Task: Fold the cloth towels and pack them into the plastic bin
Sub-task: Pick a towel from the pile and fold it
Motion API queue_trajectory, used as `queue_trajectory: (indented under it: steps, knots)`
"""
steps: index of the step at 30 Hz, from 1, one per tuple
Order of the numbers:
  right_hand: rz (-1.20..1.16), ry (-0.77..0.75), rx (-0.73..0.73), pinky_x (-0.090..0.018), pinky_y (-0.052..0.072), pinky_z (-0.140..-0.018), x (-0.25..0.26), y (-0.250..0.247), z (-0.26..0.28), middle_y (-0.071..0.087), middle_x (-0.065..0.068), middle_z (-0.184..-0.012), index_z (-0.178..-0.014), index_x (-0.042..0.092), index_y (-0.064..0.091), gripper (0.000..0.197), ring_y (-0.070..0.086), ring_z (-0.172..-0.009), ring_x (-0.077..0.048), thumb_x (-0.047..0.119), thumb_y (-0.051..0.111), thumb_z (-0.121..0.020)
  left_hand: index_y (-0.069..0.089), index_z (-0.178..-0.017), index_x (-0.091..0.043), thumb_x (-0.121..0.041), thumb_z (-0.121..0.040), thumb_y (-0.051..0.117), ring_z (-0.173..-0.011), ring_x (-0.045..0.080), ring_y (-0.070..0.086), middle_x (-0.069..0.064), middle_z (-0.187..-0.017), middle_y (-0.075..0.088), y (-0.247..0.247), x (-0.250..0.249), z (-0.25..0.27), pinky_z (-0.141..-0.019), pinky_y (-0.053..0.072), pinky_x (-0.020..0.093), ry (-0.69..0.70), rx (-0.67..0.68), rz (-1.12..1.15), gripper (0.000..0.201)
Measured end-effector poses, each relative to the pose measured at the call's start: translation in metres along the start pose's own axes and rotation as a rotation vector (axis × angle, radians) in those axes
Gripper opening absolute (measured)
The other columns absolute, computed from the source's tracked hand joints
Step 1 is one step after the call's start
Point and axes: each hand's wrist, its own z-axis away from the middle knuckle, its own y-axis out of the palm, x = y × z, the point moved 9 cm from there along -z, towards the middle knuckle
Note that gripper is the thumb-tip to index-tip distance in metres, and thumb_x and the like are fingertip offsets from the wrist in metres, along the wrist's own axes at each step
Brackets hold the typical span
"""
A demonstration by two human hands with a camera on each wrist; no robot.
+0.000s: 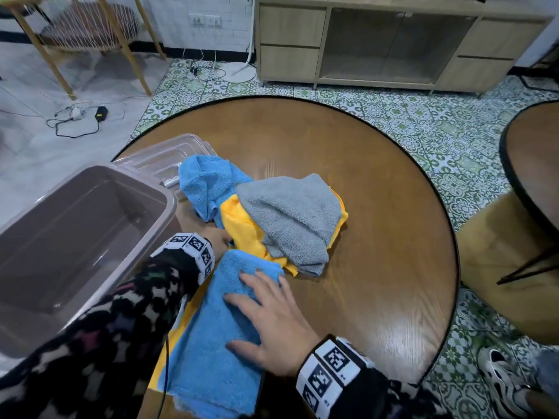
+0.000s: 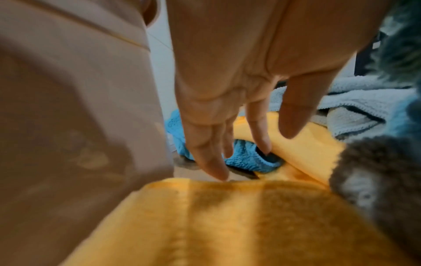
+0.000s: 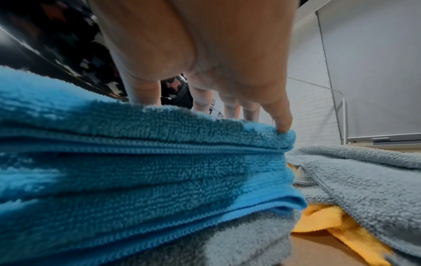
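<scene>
Round wooden table [image 1: 348, 164]: plastic bin [image 1: 75, 231], clear lid [image 1: 169, 152], towel pile [image 1: 272, 213] lying on it.

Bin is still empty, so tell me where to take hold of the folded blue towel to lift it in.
Judging by its layered edges, grip the folded blue towel at both long sides, thumbs on top and fingers under all layers. The right hand already presses flat on it; bring the left hand in from the bin side.

Folded blue towel [image 1: 211, 337] at table's near edge, crumpled blue, yellow, grey towels [image 1: 290, 216] behind, brown bin [image 1: 75, 237] left
</scene>
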Motion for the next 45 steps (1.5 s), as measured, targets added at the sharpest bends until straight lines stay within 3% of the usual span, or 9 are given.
queue_trajectory:
  steps: [5,9,12,23,29,33,37,42,45]
  knots:
    - [0.010,-0.005,0.001,-0.043,-0.018,-0.110,0.002,0.001,-0.006,0.008,-0.003,-0.157,-0.143,0.028,0.029,0.064,-0.005,-0.145,-0.024,0.046,0.056,-0.088,0.058,-0.100,-0.019,-0.001,-0.082,0.055,-0.110,0.028,0.050,0.009,-0.123,0.047,-0.052,-0.028,0.010,-0.088,0.041,0.035,0.126,-0.405,0.127,0.025]
    - [0.003,0.002,-0.012,-0.043,-0.020,-0.109,0.005,0.000,-0.008,0.009,-0.003,-0.157,-0.145,0.028,0.029,0.066,-0.005,-0.145,-0.023,0.044,0.058,-0.087,0.058,-0.118,-0.039,0.008,-0.083,0.044,-0.134,0.028,0.024,-0.001,-0.157,0.005,-0.021,-0.073,0.015,-0.102,0.037,0.037,0.291,-0.034,-0.319,0.060]
    - [0.015,0.000,-0.013,-0.039,-0.021,-0.106,0.005,-0.001,-0.006,0.008,-0.003,-0.157,-0.145,0.029,0.028,0.066,-0.006,-0.145,-0.022,0.044,0.057,-0.088,0.028,-0.145,-0.026,0.002,-0.091,0.038,-0.137,0.023,0.020,-0.001,-0.157,-0.009,-0.006,-0.086,0.016,-0.102,0.032,0.030,0.290,0.048,-0.596,0.061]
    - [-0.149,-0.090,-0.258,-0.052,-0.012,-0.113,0.004,-0.016,0.000,0.035,-0.004,-0.145,-0.131,0.029,0.046,0.054,0.017,-0.142,-0.024,0.042,0.057,-0.080,0.047,-0.131,-0.006,0.008,-0.085,0.056,-0.120,0.003,0.045,0.000,-0.137,0.036,-0.114,-0.110,0.061,-0.095,0.043,0.016,0.709,-0.374,0.655,0.049]
    - [-0.394,-0.009,-0.696,-0.038,0.035,-0.102,-0.027,-0.055,0.017,0.053,0.002,-0.115,-0.107,0.021,0.057,0.026,0.045,-0.113,-0.010,0.033,0.052,-0.084,0.054,-0.119,-0.017,-0.010,-0.079,0.058,-0.098,0.008,0.061,-0.003,-0.129,0.049,-0.146,-0.133,0.104,-0.092,0.051,0.028,0.814,-0.344,1.155,0.041]
    - [-0.518,0.215,-0.847,-0.025,0.036,-0.096,-0.067,-0.084,0.030,0.043,0.010,-0.113,-0.119,0.026,0.042,0.055,0.042,-0.109,-0.004,0.053,0.054,-0.074,0.058,-0.111,-0.019,-0.011,-0.077,0.059,-0.082,0.004,0.063,-0.008,-0.130,0.050,-0.146,-0.151,0.133,-0.071,0.055,0.022,0.833,-0.236,1.162,0.035]
    - [-0.717,0.257,-0.802,-0.037,0.040,-0.105,-0.079,-0.087,0.030,0.044,0.004,-0.135,-0.140,0.026,0.027,0.096,0.044,-0.126,-0.013,0.062,0.068,-0.062,0.056,-0.118,-0.011,-0.004,-0.077,0.065,-0.077,-0.001,0.061,-0.005,-0.130,0.052,-0.128,-0.172,0.156,-0.064,0.051,0.014,0.847,-0.094,1.031,0.042]
    - [-1.067,0.174,-0.968,-0.012,0.049,-0.075,-0.073,-0.104,0.040,0.069,0.021,-0.089,-0.113,0.025,0.047,0.045,0.063,-0.084,0.007,-0.006,0.058,-0.083,0.045,-0.127,-0.016,0.009,-0.080,0.062,-0.089,0.000,0.060,-0.004,-0.125,0.052,-0.097,-0.183,0.172,-0.083,0.050,0.013,0.853,0.103,0.932,0.055]
    - [-1.319,0.257,-1.071,-0.033,0.052,-0.091,-0.096,-0.113,0.046,0.071,0.006,-0.100,-0.111,0.012,0.059,0.027,0.065,-0.097,-0.010,-0.002,0.047,-0.092,0.048,-0.120,-0.021,0.010,-0.081,0.060,-0.082,0.002,0.060,-0.003,-0.118,0.053,-0.088,-0.166,0.157,-0.086,0.049,0.019,0.731,-0.032,0.903,0.051]
